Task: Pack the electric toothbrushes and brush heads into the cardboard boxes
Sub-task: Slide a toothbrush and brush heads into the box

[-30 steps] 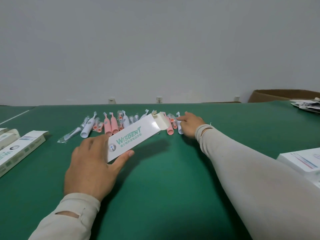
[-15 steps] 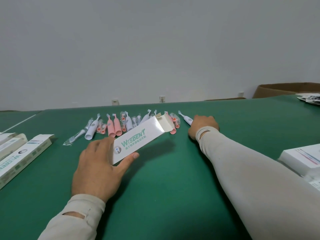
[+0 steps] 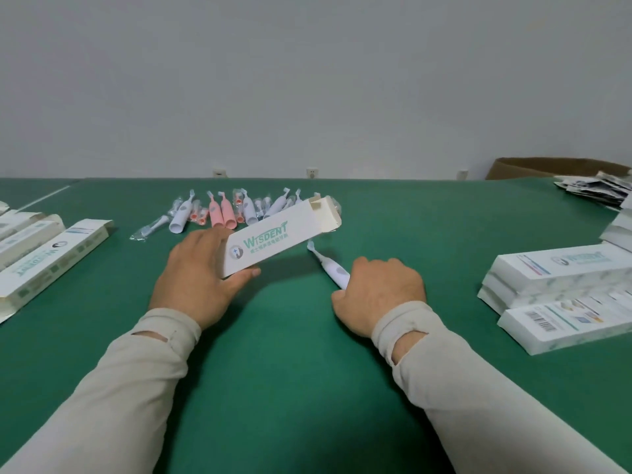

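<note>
My left hand (image 3: 196,275) grips the near end of a white WISDENT cardboard box (image 3: 273,239), tilted up with its far end flaps open. My right hand (image 3: 379,292) holds a white electric toothbrush (image 3: 330,266) by its handle, brush head pointing toward the box's open end; most of the handle is hidden in my fist. Behind the box lies a row of white and pink toothbrushes (image 3: 219,215) and wrapped brush heads (image 3: 154,225) on the green table (image 3: 290,354).
Several open-ended boxes (image 3: 51,261) lie at the left edge. A stack of closed white boxes (image 3: 561,289) sits at the right. Leaflets (image 3: 595,188) and a brown carton (image 3: 547,167) are at the far right. A white wall stands behind the table.
My right hand took a white toothbrush from the row and drew it back toward me, below the box's open end. My left hand kept holding the box.
</note>
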Available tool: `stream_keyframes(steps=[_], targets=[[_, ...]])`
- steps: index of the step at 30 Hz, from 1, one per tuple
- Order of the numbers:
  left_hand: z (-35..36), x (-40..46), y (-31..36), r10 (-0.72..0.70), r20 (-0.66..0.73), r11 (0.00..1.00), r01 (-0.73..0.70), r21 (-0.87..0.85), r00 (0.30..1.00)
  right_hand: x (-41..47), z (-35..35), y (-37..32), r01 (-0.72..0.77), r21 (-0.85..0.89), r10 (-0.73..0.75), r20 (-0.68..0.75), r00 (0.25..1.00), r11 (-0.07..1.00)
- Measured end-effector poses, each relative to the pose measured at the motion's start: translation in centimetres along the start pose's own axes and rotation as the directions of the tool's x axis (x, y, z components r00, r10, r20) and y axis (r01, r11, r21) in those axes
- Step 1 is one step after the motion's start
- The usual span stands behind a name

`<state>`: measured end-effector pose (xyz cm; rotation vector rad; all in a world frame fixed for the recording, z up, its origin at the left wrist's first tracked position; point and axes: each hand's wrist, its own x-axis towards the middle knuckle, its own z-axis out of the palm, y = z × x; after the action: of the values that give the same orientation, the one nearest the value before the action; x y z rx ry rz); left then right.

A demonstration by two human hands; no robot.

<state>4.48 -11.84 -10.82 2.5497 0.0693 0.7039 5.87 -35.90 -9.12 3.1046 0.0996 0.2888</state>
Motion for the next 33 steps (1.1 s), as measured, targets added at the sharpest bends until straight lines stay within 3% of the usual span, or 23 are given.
stream_keyframes(steps=[8, 11, 13, 16, 18, 24, 28, 33], targets=[[0.0, -0.3, -0.3, -0.057, -0.02, 0.997, 0.056, -0.047, 0.998, 0.1, 0.3, 0.6, 0.141, 0.051, -0.137, -0.072, 0.988, 0.989], [0.1, -0.1, -0.2, -0.059, -0.047, 0.997, 0.056, -0.049, 0.997, 0.7, 0.1, 1.6, 0.043, 0.322, -0.016, -0.086, 0.996, 0.946], [0.1, -0.1, -0.3, -0.058, -0.072, 0.997, 0.055, -0.047, 0.996, 1.3, -0.5, 3.2, -0.046, 0.658, 0.146, -0.097, 0.985, 0.751], [0.3, -0.1, -0.3, -0.047, -0.049, 0.999, 0.046, -0.029, 0.998, 1.7, -0.9, 5.5, -0.021, 0.96, 0.257, -0.053, 0.965, 0.279], [0.5, -0.1, -0.1, -0.027, -0.007, 0.999, 0.027, -0.018, 1.0, 1.6, -0.7, 6.1, -0.008, 1.0, 0.218, 0.002, 0.976, 0.028], [0.7, 0.1, -0.1, 0.035, 0.032, 0.999, -0.033, -0.041, 0.999, 1.8, -1.2, 5.3, 0.078, 0.933, 0.156, -0.024, 0.987, -0.351], [0.7, 0.0, -0.1, 0.047, 0.042, 0.997, -0.044, -0.064, 0.998, 1.4, -1.2, 4.7, 0.046, 0.918, 0.072, -0.019, 0.997, -0.394], [0.8, -0.1, 0.1, 0.074, 0.043, 0.993, -0.069, -0.099, 0.996, 1.1, -1.1, 4.2, 0.069, 0.966, 0.057, -0.056, 0.997, -0.249]])
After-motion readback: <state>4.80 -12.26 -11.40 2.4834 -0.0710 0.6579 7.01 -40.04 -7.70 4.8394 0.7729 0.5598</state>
